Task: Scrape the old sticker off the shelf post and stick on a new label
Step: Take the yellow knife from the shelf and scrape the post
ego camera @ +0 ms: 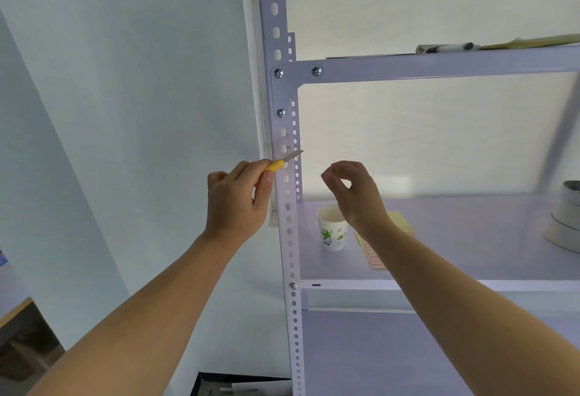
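Observation:
A white perforated shelf post (289, 232) runs up the middle of the view. My left hand (238, 198) grips a yellow-handled knife (284, 161), whose grey blade lies across the post's front face, where faint pinkish sticker residue (280, 148) shows. My right hand (353, 191) hovers to the right of the post, thumb and forefinger pinched together; whether anything is between them I cannot tell. On the shelf (470, 248) behind my right wrist lies a yellow sheet of red-bordered labels (375, 259).
A paper cup (332, 232) with green print stands on the shelf near the post. Rolls of tape (566, 220) sit at the shelf's right edge. A marker (452, 48) and papers lie on the upper shelf. A white wall is at the left.

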